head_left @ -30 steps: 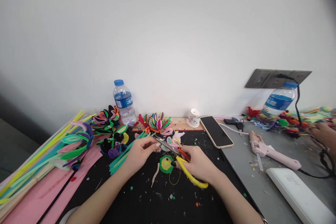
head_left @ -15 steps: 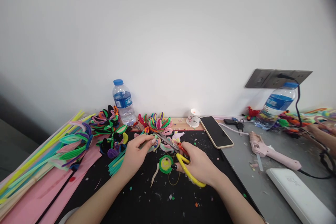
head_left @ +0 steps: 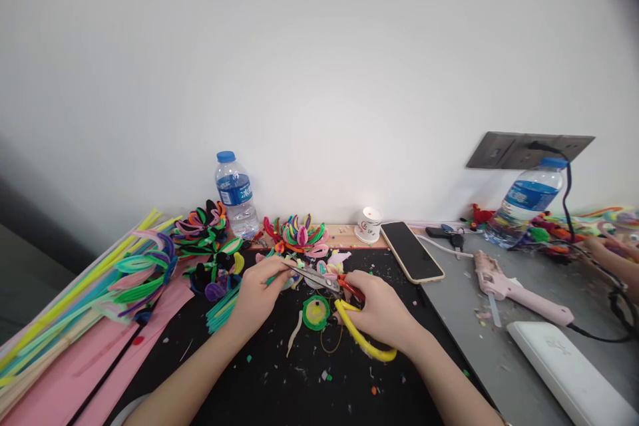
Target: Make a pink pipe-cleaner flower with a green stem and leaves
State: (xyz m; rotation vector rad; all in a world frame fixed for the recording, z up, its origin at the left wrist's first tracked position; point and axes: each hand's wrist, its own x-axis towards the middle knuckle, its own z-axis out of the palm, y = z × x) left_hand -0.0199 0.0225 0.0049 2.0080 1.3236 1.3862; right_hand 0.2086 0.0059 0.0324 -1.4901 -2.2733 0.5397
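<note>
My right hand (head_left: 375,306) is closed around scissors (head_left: 319,277) with red and yellow handles. Their metal blades point left and reach the fingertips of my left hand (head_left: 263,287). Thumb and forefinger of that hand are pinched together at the blade tips; whatever lies between them is too small to make out. Just below the blades rests a round green and yellow fuzzy disc (head_left: 316,313) on the black mat (head_left: 279,386). Behind the blades are looped pastel pipe-cleaner petals (head_left: 329,265) and a multicoloured pipe-cleaner flower (head_left: 301,231).
Pipe-cleaner bundles (head_left: 74,293) lie on pink paper at left. Water bottles (head_left: 235,196) stand near the wall. A paper cup (head_left: 368,225), phone (head_left: 412,253), pink glue gun (head_left: 519,293) and white power bank (head_left: 564,366) are rightward. Another person's hand (head_left: 612,259) shows at far right.
The scissors have swung to a flatter angle, their tips lower and close by my left fingertips. My right hand has turned slightly, and the yellow handle has dropped a little.
</note>
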